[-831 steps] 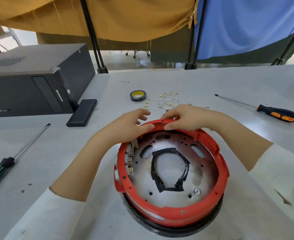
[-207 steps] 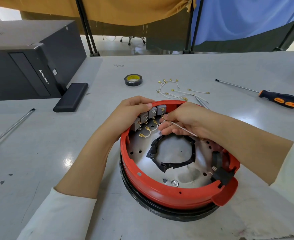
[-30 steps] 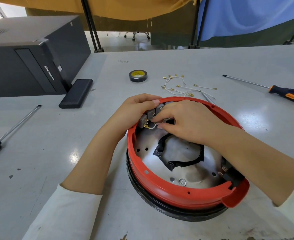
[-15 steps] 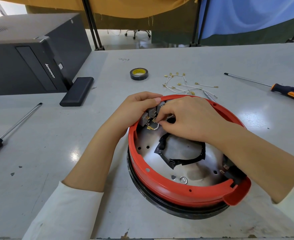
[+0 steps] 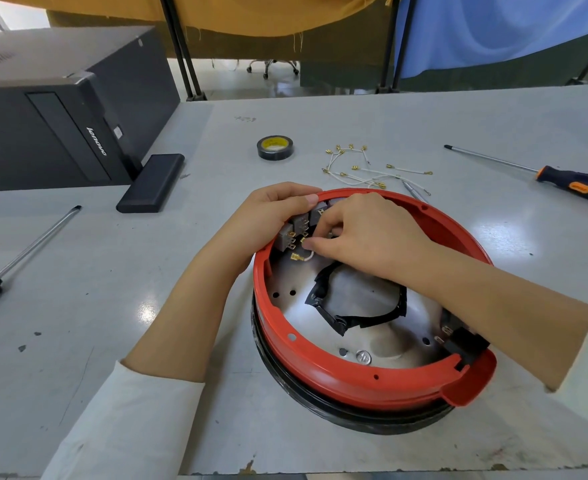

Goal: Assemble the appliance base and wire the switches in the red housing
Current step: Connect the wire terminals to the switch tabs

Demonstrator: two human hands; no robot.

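Grey workbench, red housing [image 5: 320,362] at near centre, switches [image 5: 297,225] on its far-left wall.

Left hand [image 5: 268,220] gripped rim and switches from outside; right hand [image 5: 365,237], reaching inside from the right, pinched a white wire [image 5: 307,258] just beside the terminals, nearer them.

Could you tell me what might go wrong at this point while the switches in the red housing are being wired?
The right hand pinches a short white wire at the grey switches; its brass terminal could slip or land on the wrong tab, since the tabs sit close together. The left hand alone braces the switches against the red housing, so a hard push might shift them. The right forearm lies across the black-taped part and could snag it.
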